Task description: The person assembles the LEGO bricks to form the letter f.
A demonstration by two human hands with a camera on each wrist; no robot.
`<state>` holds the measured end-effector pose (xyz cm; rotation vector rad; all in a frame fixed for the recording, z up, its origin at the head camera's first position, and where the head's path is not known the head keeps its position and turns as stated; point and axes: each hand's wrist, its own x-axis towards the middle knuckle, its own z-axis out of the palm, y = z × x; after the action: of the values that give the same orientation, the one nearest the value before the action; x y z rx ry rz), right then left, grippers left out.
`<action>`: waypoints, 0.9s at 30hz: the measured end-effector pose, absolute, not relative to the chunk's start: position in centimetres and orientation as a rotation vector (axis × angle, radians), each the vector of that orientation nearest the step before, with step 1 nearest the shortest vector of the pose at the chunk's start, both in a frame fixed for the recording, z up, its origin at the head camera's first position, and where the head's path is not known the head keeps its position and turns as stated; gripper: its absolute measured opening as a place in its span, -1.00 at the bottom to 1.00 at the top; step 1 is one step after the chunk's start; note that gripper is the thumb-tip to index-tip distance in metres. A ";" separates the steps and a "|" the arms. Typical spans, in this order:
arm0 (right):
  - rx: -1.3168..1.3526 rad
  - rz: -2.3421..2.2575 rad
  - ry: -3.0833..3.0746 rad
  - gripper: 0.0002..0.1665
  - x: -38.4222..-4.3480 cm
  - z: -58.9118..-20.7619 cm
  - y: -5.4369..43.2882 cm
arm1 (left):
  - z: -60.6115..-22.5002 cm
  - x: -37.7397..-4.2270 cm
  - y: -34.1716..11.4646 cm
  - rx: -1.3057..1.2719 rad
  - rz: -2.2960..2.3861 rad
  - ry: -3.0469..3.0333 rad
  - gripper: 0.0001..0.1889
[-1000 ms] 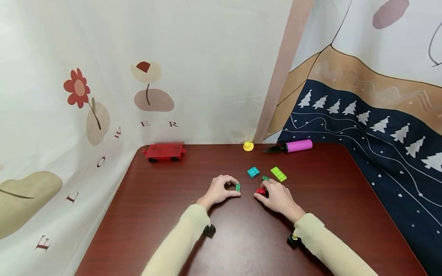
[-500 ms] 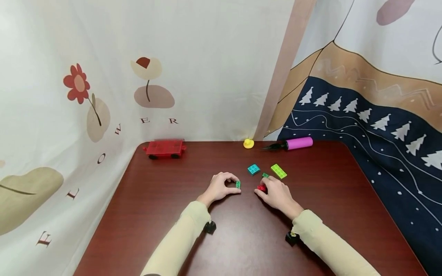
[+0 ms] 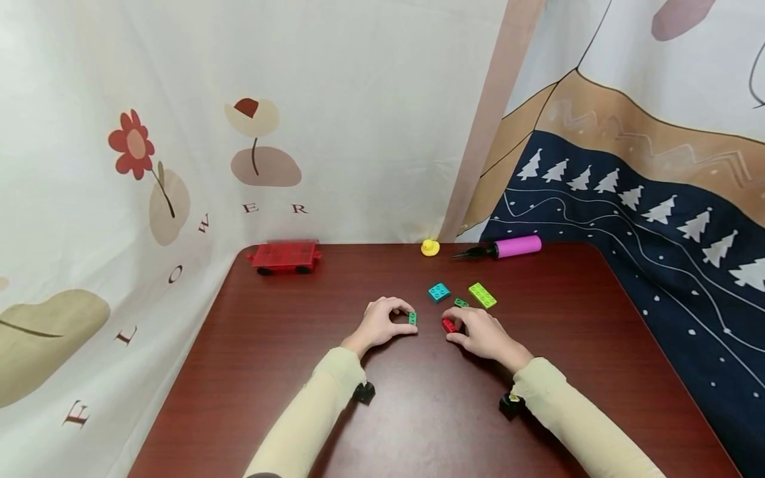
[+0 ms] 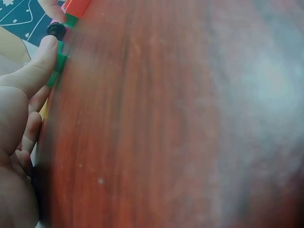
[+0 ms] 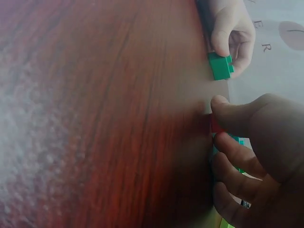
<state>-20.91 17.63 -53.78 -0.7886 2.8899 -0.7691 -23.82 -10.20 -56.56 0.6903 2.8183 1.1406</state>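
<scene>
The left hand (image 4: 13, 116) grips a green brick (image 4: 60, 63), a red brick (image 4: 76, 7) beyond it.

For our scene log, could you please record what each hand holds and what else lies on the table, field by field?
left hand: pinches green brick
right hand: pinches red brick
held bricks: apart
loose bricks: blue brick, lime brick, second green brick
far side of table, from left: red toy cart, yellow duck, purple-and-black cylinder
</scene>
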 end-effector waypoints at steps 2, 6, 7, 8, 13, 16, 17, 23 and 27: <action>-0.800 -0.773 2.888 -0.54 -21.0 -53.8 17.7 | -56.5 -23.8 -10.2 0.687 1.126 2.821 -0.64; -0.803 -0.798 2.912 -0.57 -21.2 -53.9 17.5 | -56.6 -23.9 -10.1 0.687 1.111 2.822 -0.64; -0.804 -0.815 2.916 -0.57 -21.3 -53.9 17.5 | -56.6 -23.9 -10.1 0.684 1.109 2.821 -0.64; -0.808 -0.839 2.915 -0.57 -21.3 -53.9 17.5 | -56.6 -23.9 -10.0 0.683 1.106 2.820 -0.64; -0.823 -0.984 2.875 -0.57 -21.7 -53.8 17.1 | -56.5 -23.8 -9.9 0.656 1.087 2.824 -0.65; -0.781 -1.079 2.841 -0.56 -21.9 -53.8 16.8 | -56.5 -23.7 -9.7 0.642 1.085 2.830 -0.66; -0.767 -1.114 2.828 -0.56 -22.0 -53.7 16.7 | -56.5 -23.7 -9.7 0.639 1.086 2.832 -0.65; -0.750 -1.238 2.807 -0.54 -22.4 -53.2 15.5 | -56.3 -23.6 -9.4 0.635 1.101 2.859 -0.64; -0.744 -1.260 2.822 -0.54 -22.7 -53.3 14.7 | -56.4 -23.6 -9.4 0.633 1.094 2.865 -0.63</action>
<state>-22.75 14.67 -53.29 -0.7441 2.8223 -1.2596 -23.63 -9.41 -56.38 0.6330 2.8653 1.0943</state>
